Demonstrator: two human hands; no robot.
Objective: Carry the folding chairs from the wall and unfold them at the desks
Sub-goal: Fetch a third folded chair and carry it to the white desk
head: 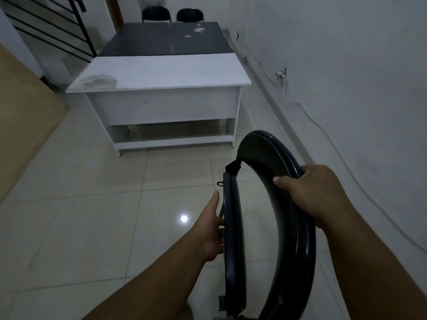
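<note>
Holding the folding chair at lower right of frame, half open. Gripping its curved backrest with right hand, fingers wrapped over, and clutching the seat edge with left hand, thumb straight. Facing white desk at upper middle, well apart.

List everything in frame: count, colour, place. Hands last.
folding chair: 1, black, folded, lower right, held in both hands
white desk: 1, white, centre
dark-topped desk: 1, black top, directly behind the white desk
far chairs: 2, black, at the dark-topped desk's far side
stair railing: 1, black, upper left
board: 1, tan, left edge
cable: 1, white, along the right wall
floor: pale glossy tiles
left hand: grips the seat edge
right hand: grips the backrest
</note>
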